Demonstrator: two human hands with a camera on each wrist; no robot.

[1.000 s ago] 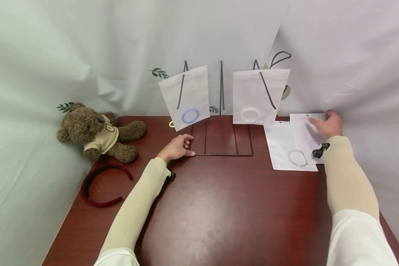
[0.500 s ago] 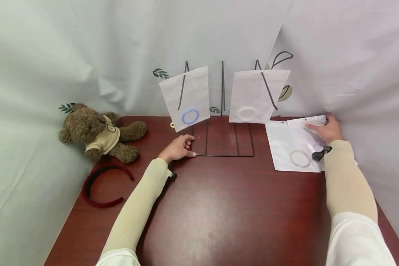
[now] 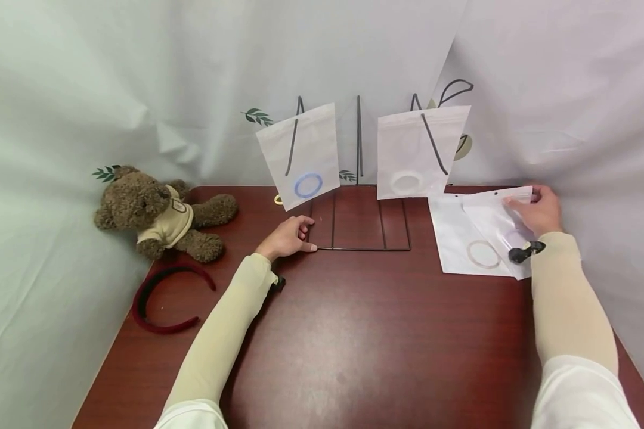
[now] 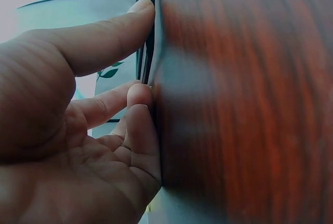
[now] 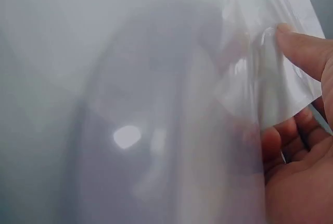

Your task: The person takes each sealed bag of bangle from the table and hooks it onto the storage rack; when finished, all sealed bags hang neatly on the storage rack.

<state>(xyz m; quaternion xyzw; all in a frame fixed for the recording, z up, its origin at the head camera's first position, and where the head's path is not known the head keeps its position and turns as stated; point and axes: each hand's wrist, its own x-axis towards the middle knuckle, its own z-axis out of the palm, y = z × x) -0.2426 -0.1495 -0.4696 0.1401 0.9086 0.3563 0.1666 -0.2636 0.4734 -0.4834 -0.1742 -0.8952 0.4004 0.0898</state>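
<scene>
In the head view my left hand (image 3: 285,238) is at the front left corner of a black wire display rack (image 3: 370,249). The left wrist view shows the thumb on a dark wire (image 4: 151,31) and bent fingers close beside the wire at the tabletop. My right hand (image 3: 539,211) pinches the upper right corner of a clear-fronted white zip bag (image 3: 496,205) between thumb and fingers, its top edge lifted. Inside is a pale purple ring, blurred up close in the right wrist view (image 5: 156,130). Under it a second white bag (image 3: 451,238) with a beige ring lies flat.
Two white bags, one with a blue ring (image 3: 308,186) and one with a white ring (image 3: 405,183), hang from the rack's outer hooks. The middle hook (image 3: 359,137) carries nothing. A teddy bear (image 3: 163,214) and a dark red headband (image 3: 139,304) are at left. White cloth surrounds the table.
My right hand has gripped the upper bag's corner and raised its top edge off the table, then shifted slightly right. My left hand has stayed at the rack's corner.
</scene>
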